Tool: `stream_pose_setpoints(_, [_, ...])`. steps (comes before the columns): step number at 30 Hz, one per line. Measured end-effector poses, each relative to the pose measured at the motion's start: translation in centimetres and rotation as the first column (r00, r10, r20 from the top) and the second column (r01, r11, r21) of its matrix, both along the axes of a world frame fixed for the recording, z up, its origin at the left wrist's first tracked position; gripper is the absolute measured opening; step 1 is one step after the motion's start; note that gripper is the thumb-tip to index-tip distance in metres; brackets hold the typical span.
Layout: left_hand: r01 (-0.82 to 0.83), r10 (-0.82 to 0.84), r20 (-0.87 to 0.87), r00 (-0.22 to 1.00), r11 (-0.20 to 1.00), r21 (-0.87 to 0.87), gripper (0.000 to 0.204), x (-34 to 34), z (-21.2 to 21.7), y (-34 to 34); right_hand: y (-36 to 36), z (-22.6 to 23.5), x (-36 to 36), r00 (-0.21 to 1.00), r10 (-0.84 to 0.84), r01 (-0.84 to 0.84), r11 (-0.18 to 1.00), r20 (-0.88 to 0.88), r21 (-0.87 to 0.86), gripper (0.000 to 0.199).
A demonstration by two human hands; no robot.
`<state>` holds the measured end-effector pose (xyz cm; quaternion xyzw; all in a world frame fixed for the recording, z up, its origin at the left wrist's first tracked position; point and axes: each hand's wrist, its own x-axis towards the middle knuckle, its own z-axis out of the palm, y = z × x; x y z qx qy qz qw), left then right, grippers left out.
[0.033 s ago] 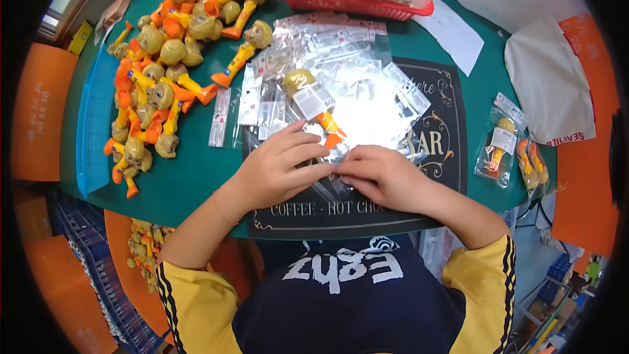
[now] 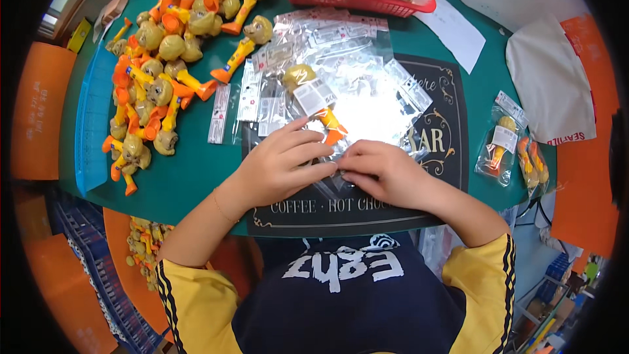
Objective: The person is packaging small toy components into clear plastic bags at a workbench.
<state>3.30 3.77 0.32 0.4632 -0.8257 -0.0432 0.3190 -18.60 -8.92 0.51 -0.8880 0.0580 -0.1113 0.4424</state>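
Note:
A small yellow-and-orange doll figurine (image 2: 299, 77) lies in a clear plastic bag (image 2: 316, 96) with a white label across its middle. My left hand (image 2: 278, 164) has its thumb and fingertips closed on the bag's near end, close to the orange feet. Against it, my right hand (image 2: 386, 172) pinches the same end, thumb and fingers pressed together. The two sets of fingertips almost touch. Under and behind this bag, a spread of flat clear bags (image 2: 327, 33) with printed headers catches strong glare. The bag's exact edge between my fingers is hard to make out.
Loose figurines (image 2: 157, 92) are heaped at the left beside a blue tray (image 2: 92, 124). A red basket (image 2: 354, 1) of bags stands at the back. Bagged figurines (image 2: 503, 139) lie at the right near a pale cloth bag (image 2: 547, 82). A black printed mat (image 2: 445, 190) lies beneath my hands.

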Motion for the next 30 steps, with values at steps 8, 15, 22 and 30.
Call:
stream_pose_setpoints(8, [0.033, -0.029, 0.065, 0.997, 0.998, -0.056, 0.018, -0.4, -1.2, 0.1, -0.5, -0.1, 0.4, 0.996, 0.046, -0.038, 0.994, -0.077, 0.105, 0.028])
stream_pose_setpoints(15, [0.043, -0.043, -0.003, 0.999, 0.997, -0.061, 0.016, -0.5, -1.0, 0.2, 0.0, 0.2, 0.4, 0.988, 0.010, 0.005, 0.996, -0.156, 0.094, 0.023])
stream_pose_setpoints(22, [-0.007, 0.003, -0.072, 0.997, 0.998, -0.059, 0.019, -0.5, -1.4, 0.2, 1.3, -1.0, 0.5, 0.995, -0.092, 0.091, 0.996, 0.043, 0.024, 0.018])
stream_pose_setpoints(30, [0.001, -0.001, -0.070, 0.998, 1.000, -0.006, 0.018, -0.4, -1.2, 0.1, 1.4, -0.7, 0.5, 0.992, -0.045, 0.069, 0.977, 0.121, -0.201, 0.011])
